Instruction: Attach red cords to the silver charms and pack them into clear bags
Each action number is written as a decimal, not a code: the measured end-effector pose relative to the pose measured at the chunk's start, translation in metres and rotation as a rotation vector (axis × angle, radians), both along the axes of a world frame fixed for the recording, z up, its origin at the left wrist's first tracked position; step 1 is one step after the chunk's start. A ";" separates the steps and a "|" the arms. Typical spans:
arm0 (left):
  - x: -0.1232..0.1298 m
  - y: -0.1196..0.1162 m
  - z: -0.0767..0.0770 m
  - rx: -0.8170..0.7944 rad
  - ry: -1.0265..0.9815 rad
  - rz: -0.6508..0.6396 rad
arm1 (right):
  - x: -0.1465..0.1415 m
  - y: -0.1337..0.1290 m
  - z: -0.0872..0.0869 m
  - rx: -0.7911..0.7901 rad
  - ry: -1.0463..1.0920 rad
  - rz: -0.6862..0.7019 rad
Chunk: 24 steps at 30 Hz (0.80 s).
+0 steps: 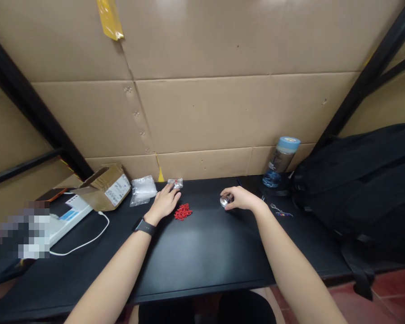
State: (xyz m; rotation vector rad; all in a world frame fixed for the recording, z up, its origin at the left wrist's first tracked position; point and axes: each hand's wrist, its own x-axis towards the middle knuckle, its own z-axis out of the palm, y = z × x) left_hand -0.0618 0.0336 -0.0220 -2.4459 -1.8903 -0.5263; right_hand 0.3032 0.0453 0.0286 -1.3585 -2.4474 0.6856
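My left hand (164, 202) lies on the black table, fingers stretched out and apart. Its fingertips reach a small clear packet (176, 183) with something red in it; whether they touch it I cannot tell. Just right of that hand is a loose pile of thin red pieces (182, 212), which look like paper clips. Farther right, my right hand (240, 197) curls its thumb and fingers around a small round silvery object (224, 201) at the tabletop. Its exact kind is unclear, and the fingers cover part of it.
On the left are an open cardboard box (110, 188), a clear plastic bag (143, 190), a white power strip (69, 225) and a white cable (87, 243). To the right stand a blue-lidded bottle (281, 162), a small keychain (281, 211) and a black backpack (361, 189). Cardboard (202, 112) walls the back.
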 end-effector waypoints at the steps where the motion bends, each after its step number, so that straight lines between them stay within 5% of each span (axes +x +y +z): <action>1: 0.000 0.002 -0.001 -0.026 0.017 0.011 | 0.000 0.000 0.001 0.001 -0.001 0.003; 13: 0.012 0.036 0.023 0.018 0.096 0.026 | -0.004 -0.006 0.009 0.170 0.022 0.019; 24: 0.047 0.045 0.047 0.060 -0.168 -0.082 | -0.025 -0.006 -0.003 0.273 0.205 -0.007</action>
